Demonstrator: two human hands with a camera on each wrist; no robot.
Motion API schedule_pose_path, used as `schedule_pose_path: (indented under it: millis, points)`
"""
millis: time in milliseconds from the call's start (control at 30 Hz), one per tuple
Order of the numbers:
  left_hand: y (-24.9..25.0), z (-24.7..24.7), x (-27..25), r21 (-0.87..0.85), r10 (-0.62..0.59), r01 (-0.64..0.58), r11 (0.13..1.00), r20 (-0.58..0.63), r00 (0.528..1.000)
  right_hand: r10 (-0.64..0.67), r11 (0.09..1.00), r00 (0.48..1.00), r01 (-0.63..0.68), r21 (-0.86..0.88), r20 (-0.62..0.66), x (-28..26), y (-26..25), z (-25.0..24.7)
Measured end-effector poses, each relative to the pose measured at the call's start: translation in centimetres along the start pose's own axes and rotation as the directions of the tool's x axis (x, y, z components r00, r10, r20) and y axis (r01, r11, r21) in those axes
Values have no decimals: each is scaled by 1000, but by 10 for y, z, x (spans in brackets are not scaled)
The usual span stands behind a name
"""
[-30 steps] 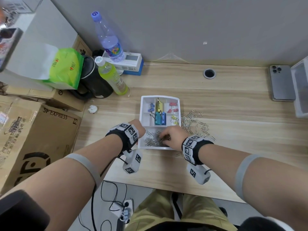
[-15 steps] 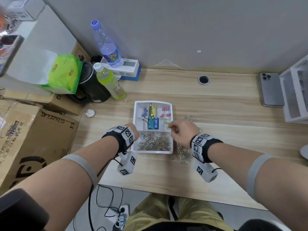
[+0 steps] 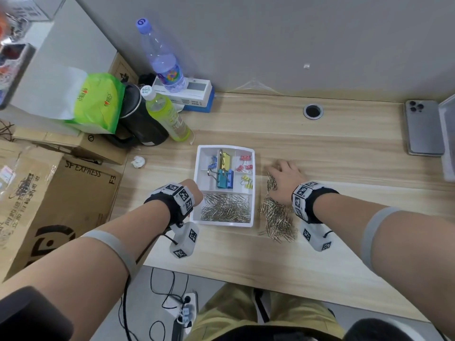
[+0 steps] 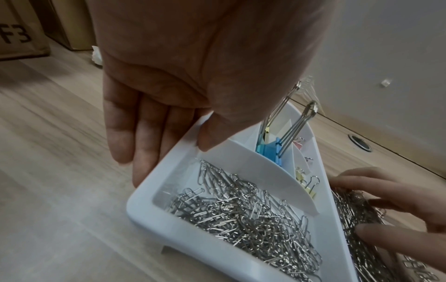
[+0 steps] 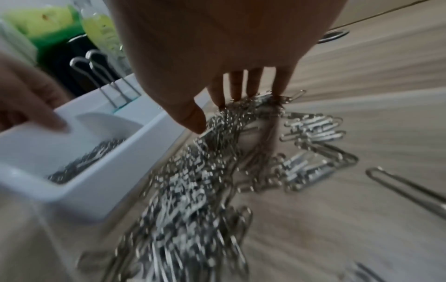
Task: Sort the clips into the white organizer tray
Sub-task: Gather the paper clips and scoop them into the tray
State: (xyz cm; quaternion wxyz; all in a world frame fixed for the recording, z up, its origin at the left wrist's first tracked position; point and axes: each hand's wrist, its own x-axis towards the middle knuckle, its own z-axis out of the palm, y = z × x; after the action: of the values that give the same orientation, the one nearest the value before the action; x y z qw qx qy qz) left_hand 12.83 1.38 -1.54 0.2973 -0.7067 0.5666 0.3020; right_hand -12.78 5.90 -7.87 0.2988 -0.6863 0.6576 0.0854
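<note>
The white organizer tray (image 3: 221,223) sits mid-table. Its front compartment is full of silver paper clips (image 3: 225,207) (image 4: 241,209). Coloured binder clips (image 3: 223,178) fill the back compartments. My left hand (image 3: 195,190) (image 4: 169,143) holds the tray's left wall, with the thumb (image 4: 210,133) over the rim and straight fingers along the outside. A loose pile of paper clips (image 3: 277,217) (image 5: 193,190) lies on the table just right of the tray. My right hand (image 3: 283,173) (image 5: 229,106) rests on the far end of that pile, fingers spread and tips touching the clips.
Two bottles (image 3: 170,119), a black kettle (image 3: 140,124) and a green bag (image 3: 98,102) crowd the back left. A cardboard box (image 3: 49,205) stands off the table's left edge. A phone (image 3: 423,129) and a white bin (image 3: 448,134) are at the back right; a cable hole (image 3: 312,111) is behind.
My right hand left the tray's front compartment and moved right onto the loose pile, opening its fingers over the clips. My left hand stayed on the tray's left wall.
</note>
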Motion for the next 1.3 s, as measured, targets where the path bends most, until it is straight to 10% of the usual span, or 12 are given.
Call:
schedule_pose_path:
  millis: [333,533,833,933,1100,1300]
  points:
    - [6,-8,11,154,73,-70,986,-11,997,-221,974,975,221,44,-5,-21,12,13]
    - [9,-11,9,186,79,-78,979,4,997,-134,986,986,143,86,-101,-16,17,2]
    - [13,-9,0,136,73,-73,988,4,997,-188,980,980,192,-51,70,-9,0,7]
    - [11,-6,-6,364,170,-201,909,114,979,-223,974,970,225,-12,102,-17,3,9]
    - [7,1,-2,245,118,-138,960,95,988,-3,999,984,10,35,-179,-21,15,7]
    - [9,-7,0,59,19,-18,998,-9,1000,34,999,997,-34,-3,-68,-19,26,8]
